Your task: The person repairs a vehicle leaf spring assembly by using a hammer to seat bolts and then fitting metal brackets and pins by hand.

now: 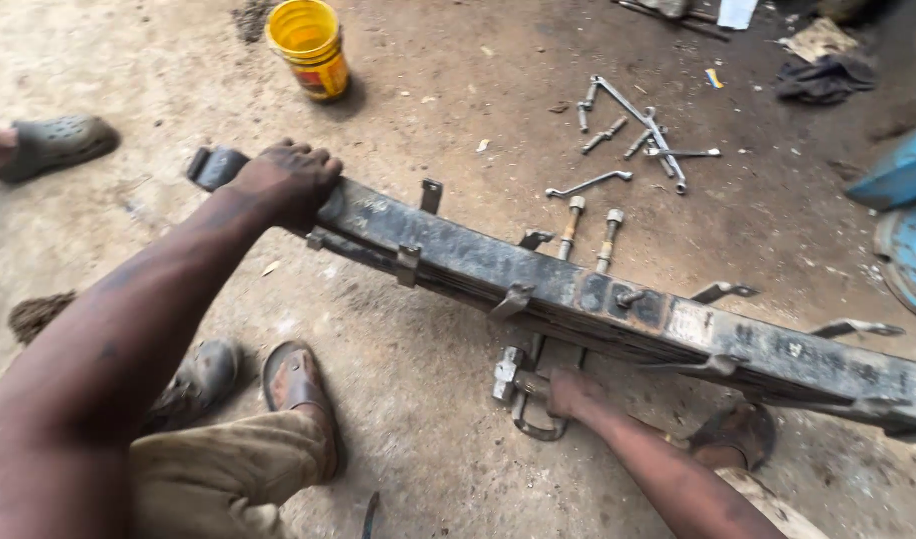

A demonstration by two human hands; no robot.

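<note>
Several stacked dark steel leaves make this long rusty leaf spring [578, 294], slanting across the dirt floor, heavy and rigid, so keep your left hand [283, 183] clamped over its far-left end while your right hand [568, 392] grips the U-bolt [533, 404] beneath its middle.

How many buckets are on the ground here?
1. A yellow bucket stands upright on the dirt floor at the top left, beyond the long leaf spring that the left hand rests on. Others may lie outside the picture.
</note>
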